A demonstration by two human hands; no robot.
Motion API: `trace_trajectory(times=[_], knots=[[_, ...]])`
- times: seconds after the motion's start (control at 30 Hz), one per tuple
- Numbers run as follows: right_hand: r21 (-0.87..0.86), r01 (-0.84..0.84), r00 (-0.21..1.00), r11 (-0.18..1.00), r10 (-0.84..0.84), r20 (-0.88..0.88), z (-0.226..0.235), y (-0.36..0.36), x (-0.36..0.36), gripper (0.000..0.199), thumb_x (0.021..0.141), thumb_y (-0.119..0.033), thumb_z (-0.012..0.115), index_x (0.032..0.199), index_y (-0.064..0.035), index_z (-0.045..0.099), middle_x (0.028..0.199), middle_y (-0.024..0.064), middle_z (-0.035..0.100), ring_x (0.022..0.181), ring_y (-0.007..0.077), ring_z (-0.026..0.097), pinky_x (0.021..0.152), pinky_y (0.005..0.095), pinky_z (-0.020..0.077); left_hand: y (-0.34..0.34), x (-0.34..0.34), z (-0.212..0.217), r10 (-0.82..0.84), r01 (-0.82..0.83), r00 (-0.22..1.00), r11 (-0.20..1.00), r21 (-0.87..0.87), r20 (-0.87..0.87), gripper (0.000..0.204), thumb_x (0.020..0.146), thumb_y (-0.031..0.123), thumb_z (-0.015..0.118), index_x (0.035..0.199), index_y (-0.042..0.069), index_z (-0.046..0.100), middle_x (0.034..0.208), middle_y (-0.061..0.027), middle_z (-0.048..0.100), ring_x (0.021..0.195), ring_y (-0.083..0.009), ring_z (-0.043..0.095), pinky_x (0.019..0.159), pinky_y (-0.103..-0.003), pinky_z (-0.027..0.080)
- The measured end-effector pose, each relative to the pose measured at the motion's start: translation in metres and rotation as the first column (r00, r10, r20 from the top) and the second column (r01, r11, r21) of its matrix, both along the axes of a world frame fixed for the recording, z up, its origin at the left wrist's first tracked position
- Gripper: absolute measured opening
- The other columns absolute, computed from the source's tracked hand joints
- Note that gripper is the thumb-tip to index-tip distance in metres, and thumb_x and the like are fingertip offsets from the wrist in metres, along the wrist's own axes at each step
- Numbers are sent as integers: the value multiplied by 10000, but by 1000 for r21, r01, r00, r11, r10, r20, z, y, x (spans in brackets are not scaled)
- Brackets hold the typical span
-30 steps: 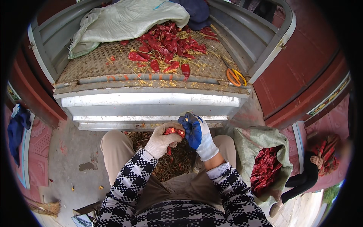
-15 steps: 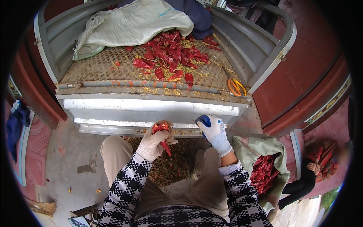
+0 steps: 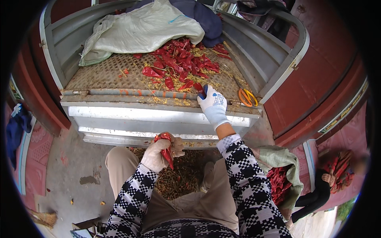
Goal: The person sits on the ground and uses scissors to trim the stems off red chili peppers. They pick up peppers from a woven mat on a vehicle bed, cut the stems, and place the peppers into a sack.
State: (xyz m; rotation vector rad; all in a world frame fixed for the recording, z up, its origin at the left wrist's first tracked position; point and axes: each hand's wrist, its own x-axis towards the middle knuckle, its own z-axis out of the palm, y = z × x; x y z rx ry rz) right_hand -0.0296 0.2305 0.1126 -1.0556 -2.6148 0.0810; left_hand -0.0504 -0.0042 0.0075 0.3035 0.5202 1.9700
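Observation:
My left hand (image 3: pixel 156 154), in a cream glove, is closed around a red chili pepper (image 3: pixel 166 156) above my lap; its tip points down. My right hand (image 3: pixel 212 101), in a white glove with blue palm side, has its fingers closed on another dried red pepper (image 3: pixel 199 88) at the front edge of the cart bed (image 3: pixel 115 81). Most of those fingertips are hidden behind the hand. Just beyond lies a loose pile of red peppers (image 3: pixel 180 59) among scattered yellow seeds.
Orange-handled scissors (image 3: pixel 248 97) lie right of my right hand. A pale woven sack (image 3: pixel 139 29) covers the pile's back. By my right leg stands a green sack (image 3: pixel 291 166) of peppers. Debris (image 3: pixel 174 182) covers the ground between my feet. Another person's hand (image 3: pixel 328 177) shows at far right.
My right hand has moved forward from above my lap to the cart's edge and taken hold of a pepper there. My left hand still holds its pepper, turned slightly.

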Motion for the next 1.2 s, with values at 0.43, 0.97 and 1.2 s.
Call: trace_trajectory(times=[0.43,0.97,1.2], knots=[[-556,-482,613,677,-194,-766,-61,-78,100,208,848,-24,642,1053,10,632,856,69,683,688,104,635,572,226,483,7,3,-7,0,6,995,998,-61,98,202,889,99,566,1079,33,565,1230,-226,595,1095,-350,611,903,-515,517],[12,-450,731,893,376,-569,-69,-103,119,210,719,-204,725,868,-64,676,829,137,660,789,357,623,723,438,510,16,14,-16,-4,5,998,1000,-19,64,332,818,71,606,1131,-36,574,1031,-151,660,900,-249,653,863,-429,548],[-446,-619,752,647,323,-575,-59,-79,96,287,793,-196,675,1023,-25,675,1006,170,647,903,322,643,808,402,507,16,18,-10,16,-15,1000,990,-139,8,286,846,40,490,1117,-42,533,973,-181,638,814,-274,638,787,-443,545]])
